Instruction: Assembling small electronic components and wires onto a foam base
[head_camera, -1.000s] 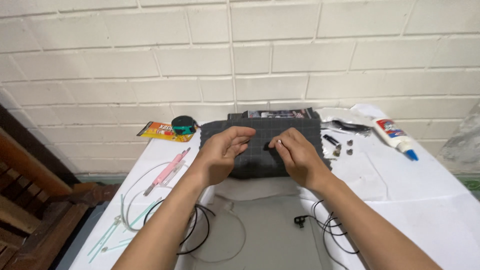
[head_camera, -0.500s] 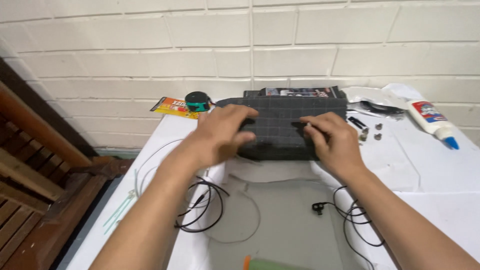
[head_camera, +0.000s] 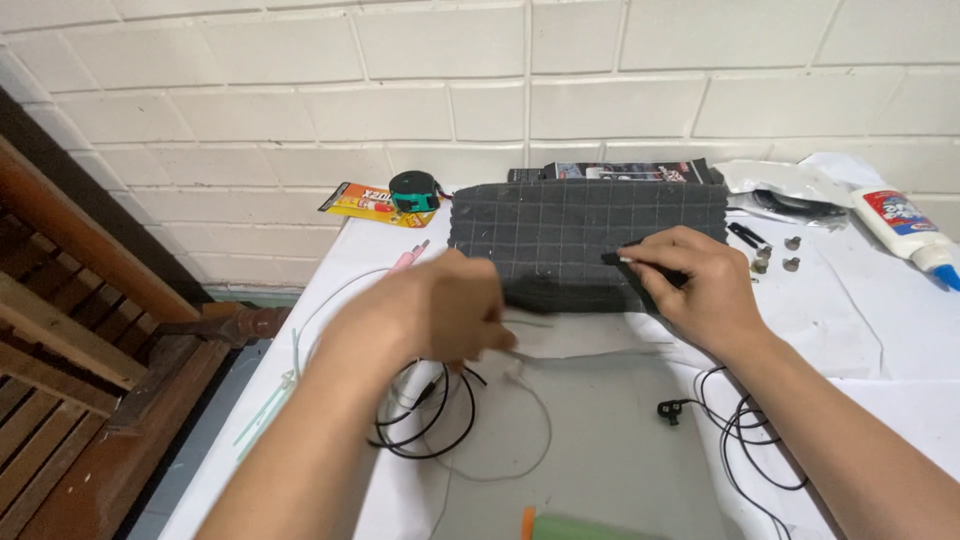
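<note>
From the head camera, looking down: the dark grey gridded panel (head_camera: 588, 240) lies flat on the white table (head_camera: 880, 330), its long axis running left to right, its far edge toward the brick wall (head_camera: 480, 90). The right hand (head_camera: 690, 285) rests on the panel's near right corner, fingers curled and pinched on a thin black stick-like tool (head_camera: 640, 265) whose tip points left across the grid; so that hand is right on the panel, touching it. The left hand (head_camera: 440, 310) is blurred and sits off the panel's near left corner, just beside its front edge; fingers bent inward, and a thin pale wire (head_camera: 530, 322) runs out from them toward the right, though I cannot tell for sure whether it is gripped. The panel lies ahead and to the right of that hand. Black cable loops (head_camera: 430, 420) lie below it, and a green tape measure (head_camera: 413, 190) beyond, with a glue bottle (head_camera: 905, 228) far right.
</note>
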